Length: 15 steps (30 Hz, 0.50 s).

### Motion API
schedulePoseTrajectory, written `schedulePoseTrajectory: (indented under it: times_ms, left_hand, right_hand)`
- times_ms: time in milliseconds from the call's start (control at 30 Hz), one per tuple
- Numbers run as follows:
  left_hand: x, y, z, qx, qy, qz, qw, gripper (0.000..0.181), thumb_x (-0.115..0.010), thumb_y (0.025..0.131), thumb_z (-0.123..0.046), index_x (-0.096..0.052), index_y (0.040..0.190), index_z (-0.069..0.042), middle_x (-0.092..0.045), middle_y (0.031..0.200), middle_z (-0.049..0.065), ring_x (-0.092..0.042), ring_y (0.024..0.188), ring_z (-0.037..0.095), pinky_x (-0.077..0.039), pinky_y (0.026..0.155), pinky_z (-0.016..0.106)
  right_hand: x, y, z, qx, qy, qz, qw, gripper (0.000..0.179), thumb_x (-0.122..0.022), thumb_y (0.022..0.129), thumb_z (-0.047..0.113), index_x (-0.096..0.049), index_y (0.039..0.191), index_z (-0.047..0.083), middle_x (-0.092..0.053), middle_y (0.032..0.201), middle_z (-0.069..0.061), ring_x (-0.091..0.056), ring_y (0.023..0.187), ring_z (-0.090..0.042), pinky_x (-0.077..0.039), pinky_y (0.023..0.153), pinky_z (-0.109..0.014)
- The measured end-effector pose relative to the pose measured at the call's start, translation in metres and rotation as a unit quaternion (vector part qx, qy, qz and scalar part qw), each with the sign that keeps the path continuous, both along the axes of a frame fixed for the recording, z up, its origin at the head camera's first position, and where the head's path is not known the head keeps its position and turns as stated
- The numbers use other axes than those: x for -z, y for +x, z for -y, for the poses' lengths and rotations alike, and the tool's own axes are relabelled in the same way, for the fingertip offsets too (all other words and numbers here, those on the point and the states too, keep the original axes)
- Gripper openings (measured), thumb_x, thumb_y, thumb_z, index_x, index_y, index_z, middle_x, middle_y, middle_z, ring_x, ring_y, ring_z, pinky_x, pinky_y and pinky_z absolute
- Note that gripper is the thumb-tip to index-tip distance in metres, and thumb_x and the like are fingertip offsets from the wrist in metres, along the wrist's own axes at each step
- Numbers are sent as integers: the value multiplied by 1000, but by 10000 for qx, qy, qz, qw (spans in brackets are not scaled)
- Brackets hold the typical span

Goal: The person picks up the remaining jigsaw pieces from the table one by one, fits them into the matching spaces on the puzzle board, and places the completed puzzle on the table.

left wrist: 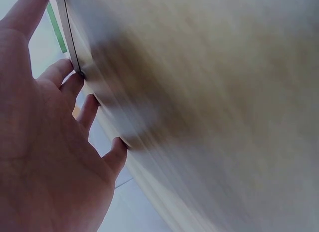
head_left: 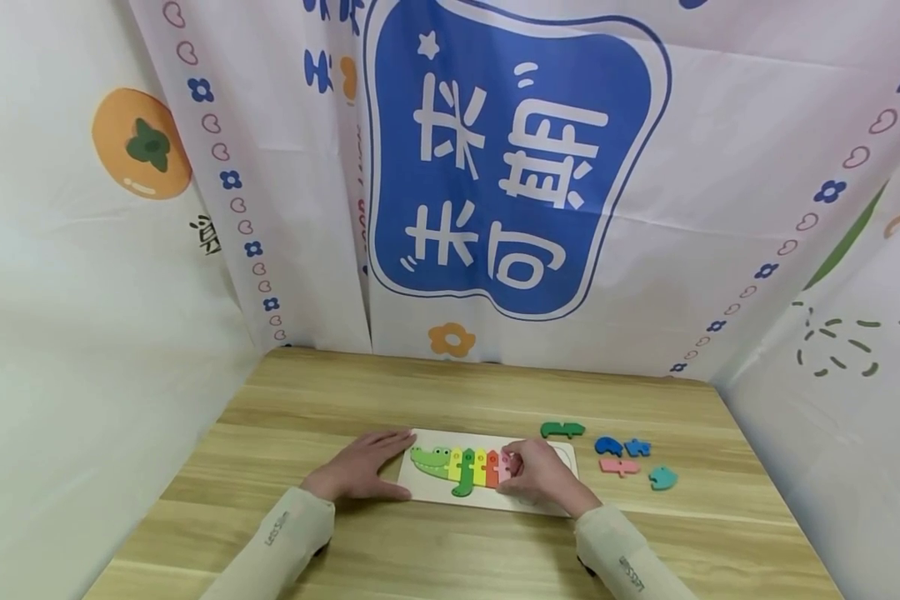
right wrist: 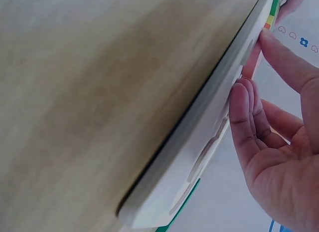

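A pale wooden puzzle board (head_left: 426, 488) lies flat on the table. Set in it are a light green crocodile head (head_left: 431, 461), a green piece with a leg (head_left: 463, 477), yellow pieces and a red piece (head_left: 492, 469). Beside the red one, my right hand (head_left: 543, 475) pinches a pink puzzle piece (head_left: 505, 465) between thumb and fingers. The right wrist view shows that hand (right wrist: 279, 152) at the board's edge. My left hand (head_left: 360, 468) rests at the board's left end, fingers spread; in the left wrist view its fingertips (left wrist: 117, 146) touch the tabletop.
Loose pieces lie right of the board: a green one (head_left: 562, 429), a dark blue one (head_left: 609, 447), a blue one (head_left: 637, 447), another pink one (head_left: 617, 467) and a teal one (head_left: 663, 478). Printed white cloth (head_left: 307, 250) surrounds the wooden table (head_left: 435, 550).
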<state>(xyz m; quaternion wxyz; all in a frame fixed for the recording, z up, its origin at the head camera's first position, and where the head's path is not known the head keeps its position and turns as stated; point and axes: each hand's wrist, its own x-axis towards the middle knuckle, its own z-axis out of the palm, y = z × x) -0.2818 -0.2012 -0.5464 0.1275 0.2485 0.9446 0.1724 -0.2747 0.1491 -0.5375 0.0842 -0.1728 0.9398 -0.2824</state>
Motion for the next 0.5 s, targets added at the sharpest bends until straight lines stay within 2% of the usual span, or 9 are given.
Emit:
schedulePoseTrajectory:
  times_ms: [500]
  left_hand:
    - [1, 0, 0, -17, 30, -29, 10000, 97, -73, 86, -66, -32, 164, -26, -30, 171, 4, -27, 156, 39, -23, 124, 65]
  right_hand:
    - [0, 1, 1, 16, -24, 82, 10000, 64, -94, 76, 23, -70, 129, -2, -60, 76, 5, -52, 70, -10, -44, 64, -22]
